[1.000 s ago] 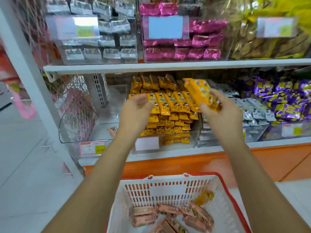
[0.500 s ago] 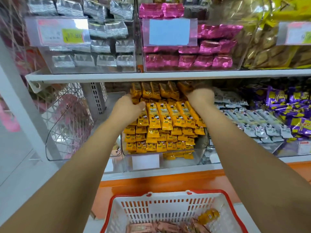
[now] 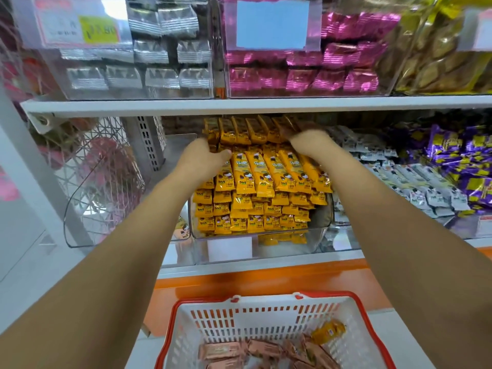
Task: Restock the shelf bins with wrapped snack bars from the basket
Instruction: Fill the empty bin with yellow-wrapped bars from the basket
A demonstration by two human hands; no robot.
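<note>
Both our hands reach into the clear plastic bin [image 3: 316, 235] of glossy yellow bars [image 3: 266, 177].
Our left hand [image 3: 205, 158] lies flat and slack on the stack; our right hand [image 3: 310, 142] blurs at the back row, grip unclear; slotted basket [image 3: 261, 319] below.

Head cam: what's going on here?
A person is working at the clear bin of yellow bars on the lower shelf. The left hand rests against the left side of the stack. The right hand reaches to the back row, and its fingers are too blurred to show any grip. The basket below holds pinkish bars and one yellow bar.
</note>
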